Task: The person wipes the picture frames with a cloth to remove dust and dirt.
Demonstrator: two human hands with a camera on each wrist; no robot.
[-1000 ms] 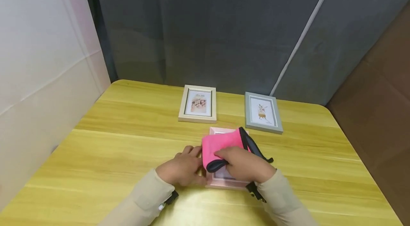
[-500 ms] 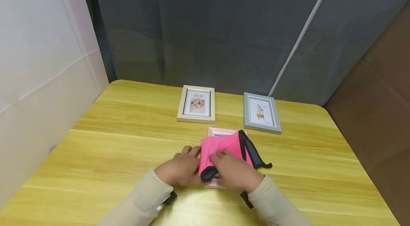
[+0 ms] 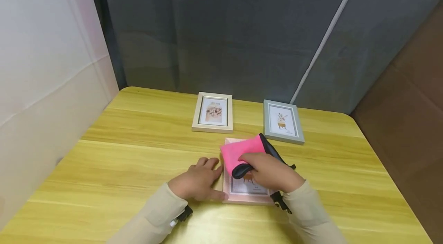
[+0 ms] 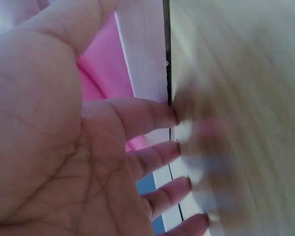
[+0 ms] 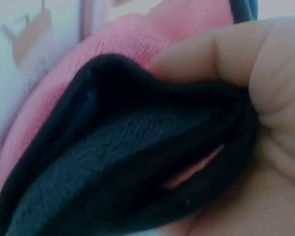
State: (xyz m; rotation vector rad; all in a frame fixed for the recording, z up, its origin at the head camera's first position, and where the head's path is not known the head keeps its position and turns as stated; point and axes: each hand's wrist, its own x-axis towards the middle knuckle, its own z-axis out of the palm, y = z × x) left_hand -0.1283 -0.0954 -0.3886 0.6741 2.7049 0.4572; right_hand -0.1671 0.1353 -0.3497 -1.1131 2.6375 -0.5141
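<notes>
A pink picture frame [image 3: 226,188] lies flat on the table, its lower picture showing a brown pot on legs. Across its upper part is a folded pink cloth [image 3: 238,151] with black edging and a dark grey reverse. My right hand [image 3: 273,171] grips this cloth, thumb on top; in the right wrist view its black-edged folds [image 5: 113,147] fill the space before the palm. My left hand [image 3: 197,180] lies at the frame's left side, fingers spread and thumb at the lower left corner. In the left wrist view its fingertips touch the table along the frame's side [image 4: 147,59].
Further back on the wooden table [image 3: 138,128] lie a cream-gold picture frame [image 3: 195,119] and, to its right, a grey-green picture frame [image 3: 266,125]. A dark grey curtain [image 3: 214,29] hangs behind, with a white panel [image 3: 52,63] at left and a brown one [image 3: 408,82] at right.
My right hand first drew the cloth down and left over the pink frame, then moved it up and right, uncovering the lower picture. The left hand has barely moved.
</notes>
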